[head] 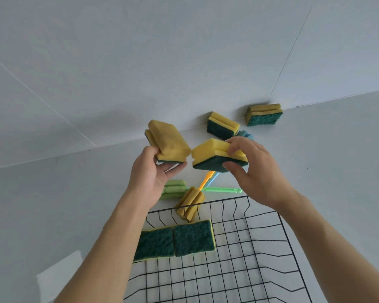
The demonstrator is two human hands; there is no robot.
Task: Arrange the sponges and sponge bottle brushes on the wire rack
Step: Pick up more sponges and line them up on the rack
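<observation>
My left hand (150, 171) grips a yellow sponge with a green scouring side (169, 141), held up above the white surface. My right hand (249, 169) pinches a second yellow and green sponge (212, 155); the two sponges almost touch. Below them lies a black wire rack (249, 248), with two sponges lying green side up (154, 243) (193, 238) at its left end. A yellow sponge bottle brush (189, 203) leans on the rack's far rim. A green bottle brush (175, 189) lies behind it, and a blue one (245, 134) is partly hidden by my right hand.
Two more yellow and green sponges (222, 125) (264, 114) rest against the white wall at the back of the surface. A pale patch (59, 276) shows on the surface at lower left.
</observation>
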